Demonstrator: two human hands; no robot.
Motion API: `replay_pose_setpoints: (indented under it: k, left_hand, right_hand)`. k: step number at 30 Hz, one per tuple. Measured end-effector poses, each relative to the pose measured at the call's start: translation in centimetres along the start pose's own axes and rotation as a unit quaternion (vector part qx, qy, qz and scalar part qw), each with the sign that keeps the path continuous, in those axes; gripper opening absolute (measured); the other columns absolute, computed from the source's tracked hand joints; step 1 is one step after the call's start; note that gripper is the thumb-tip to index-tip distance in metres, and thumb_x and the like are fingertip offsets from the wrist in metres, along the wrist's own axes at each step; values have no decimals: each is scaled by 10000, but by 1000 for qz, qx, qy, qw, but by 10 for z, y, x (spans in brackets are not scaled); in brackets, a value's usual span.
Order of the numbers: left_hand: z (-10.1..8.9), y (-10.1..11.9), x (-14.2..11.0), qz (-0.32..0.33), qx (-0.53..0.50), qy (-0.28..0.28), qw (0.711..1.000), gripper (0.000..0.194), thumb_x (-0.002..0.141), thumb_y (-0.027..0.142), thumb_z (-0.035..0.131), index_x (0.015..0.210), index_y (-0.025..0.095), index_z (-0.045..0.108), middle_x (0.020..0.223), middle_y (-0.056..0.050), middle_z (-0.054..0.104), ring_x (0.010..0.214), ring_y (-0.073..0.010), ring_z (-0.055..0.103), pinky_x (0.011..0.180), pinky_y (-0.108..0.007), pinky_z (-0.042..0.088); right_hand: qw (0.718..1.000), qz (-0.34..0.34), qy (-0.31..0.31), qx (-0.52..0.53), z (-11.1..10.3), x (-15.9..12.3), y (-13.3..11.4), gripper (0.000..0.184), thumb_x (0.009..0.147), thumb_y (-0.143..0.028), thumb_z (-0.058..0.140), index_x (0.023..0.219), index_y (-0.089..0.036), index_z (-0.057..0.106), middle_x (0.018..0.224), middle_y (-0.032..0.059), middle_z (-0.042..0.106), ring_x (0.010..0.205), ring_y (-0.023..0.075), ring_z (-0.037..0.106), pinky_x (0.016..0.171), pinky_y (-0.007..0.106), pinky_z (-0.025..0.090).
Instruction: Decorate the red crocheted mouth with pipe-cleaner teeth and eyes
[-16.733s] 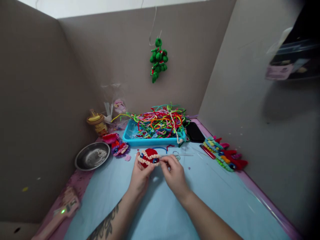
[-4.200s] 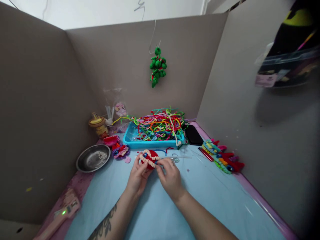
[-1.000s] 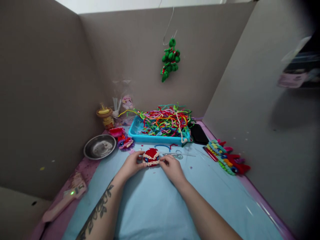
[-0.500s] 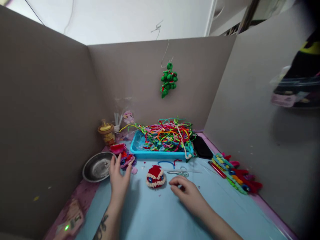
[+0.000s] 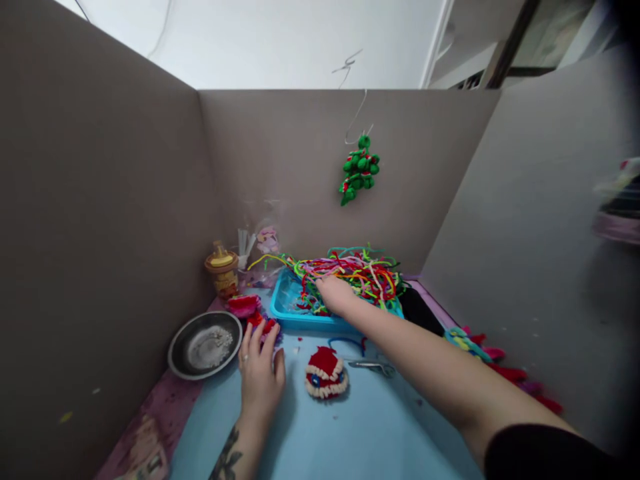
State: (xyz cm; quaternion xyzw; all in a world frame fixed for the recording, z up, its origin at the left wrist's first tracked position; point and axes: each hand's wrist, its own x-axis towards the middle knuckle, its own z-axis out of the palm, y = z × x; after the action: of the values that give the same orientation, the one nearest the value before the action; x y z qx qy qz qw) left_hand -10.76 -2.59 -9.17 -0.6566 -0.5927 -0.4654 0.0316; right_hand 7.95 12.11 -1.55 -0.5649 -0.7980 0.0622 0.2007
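Observation:
My left hand [image 5: 261,373] is open over the blue table cover, its fingertips beside the red and purple crocheted pieces [image 5: 256,319]. My right hand [image 5: 336,293] reaches over the front of a blue tray [image 5: 300,322] into a tangle of colourful yarn strands [image 5: 370,275]. Its fingers point down into the strands and are mostly hidden, so I cannot see whether they grip any. Between my arms sits a small red crocheted piece [image 5: 326,373] with cream ruffled edges and blue eyes. Scissors [image 5: 373,366] lie just right of it, partly near my right forearm.
A metal bowl [image 5: 205,345] with small pale bits stands at left, a brown-lidded cup [image 5: 223,270] behind it. A dark flat object [image 5: 419,310] lies right of the tray, with colourful crocheted pieces [image 5: 500,363] along the right. Grey panels [image 5: 310,167] enclose the table; a green crocheted tree [image 5: 360,167] hangs there.
My right hand has moved from beside the red piece forward and left into the yarn tray. My left hand has shifted slightly right and lower in view. The view itself has turned a little.

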Motion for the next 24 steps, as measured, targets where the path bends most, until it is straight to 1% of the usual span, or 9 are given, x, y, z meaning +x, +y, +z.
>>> replay_pose_setpoints:
  k: [2, 4, 6, 8, 11, 15, 19, 21, 24]
  left_hand:
    - [-1, -1, 1, 5, -4, 2, 1000, 398, 795, 175, 519, 1188, 213, 569, 1308, -121, 472, 1324, -315, 270, 1073, -498, 238]
    - [-3, 0, 2, 3, -16, 2, 1000, 376, 794, 173, 519, 1164, 209, 582, 1285, -125, 485, 1314, -317, 282, 1069, -498, 245]
    - [-3, 3, 2, 0, -30, 0, 1000, 350, 796, 171, 515, 1134, 214, 596, 1260, -118, 505, 1300, -312, 304, 1062, -497, 262]
    - [-3, 4, 2, -3, -40, -2, 999, 318, 799, 171, 510, 1097, 216, 611, 1235, -109, 528, 1283, -303, 330, 1049, -494, 291]
    - [-1, 5, 1, -6, -53, -2, 999, 268, 801, 175, 510, 1040, 201, 629, 1204, -112, 555, 1251, -295, 371, 1026, -486, 333]
    - [0, 1, 1, -13, -72, 18, 997, 228, 803, 177, 515, 993, 189, 640, 1147, -119, 588, 1191, -281, 441, 992, -476, 379]
    - [2, -2, 2, -6, -96, 48, 994, 208, 805, 182, 519, 970, 176, 646, 1092, -117, 613, 1091, -263, 520, 937, -473, 431]
    - [3, -3, 1, -5, -102, 52, 993, 206, 806, 183, 520, 969, 175, 647, 1083, -117, 618, 1060, -255, 540, 919, -465, 445]
    - [3, -3, 1, -9, -109, 54, 993, 194, 804, 189, 526, 950, 168, 653, 1066, -122, 626, 1035, -250, 555, 899, -448, 460]
  right_hand:
    - [999, 39, 6, 9, 10, 14, 4, 187, 730, -23, 541, 810, -143, 660, 925, 190, 681, 964, 278, 602, 809, 368, 427]
    - [997, 76, 13, 30, 15, 21, 11, 167, 696, -12, 567, 751, -142, 655, 863, 184, 693, 928, 284, 619, 803, 387, 430]
    - [993, 101, 25, 65, 14, 28, 18, 162, 651, -10, 602, 702, -157, 647, 800, 143, 700, 878, 270, 634, 790, 381, 435]
    - [987, 112, 41, 112, 6, 36, 22, 148, 612, -24, 631, 650, -167, 633, 743, 95, 696, 827, 247, 638, 769, 355, 444]
    - [969, 114, 72, 208, -17, 51, 23, 83, 613, -91, 647, 647, -162, 619, 665, 40, 669, 716, 195, 629, 695, 298, 464]
    - [921, 122, 118, 350, -58, 66, 17, 118, 660, -107, 610, 768, -153, 591, 612, 2, 629, 580, 137, 605, 574, 250, 477]
    - [875, 118, 127, 452, -96, 65, 8, 152, 636, -64, 632, 722, -157, 548, 571, 7, 613, 517, 123, 594, 515, 236, 486]
    - [854, 103, 139, 490, -112, 63, 4, 173, 666, -64, 611, 779, -178, 545, 623, -10, 629, 517, 91, 588, 525, 210, 489]
    - [802, 93, 137, 573, -134, 61, -1, 206, 655, -39, 619, 788, -179, 548, 635, -17, 632, 482, 71, 564, 479, 180, 457]
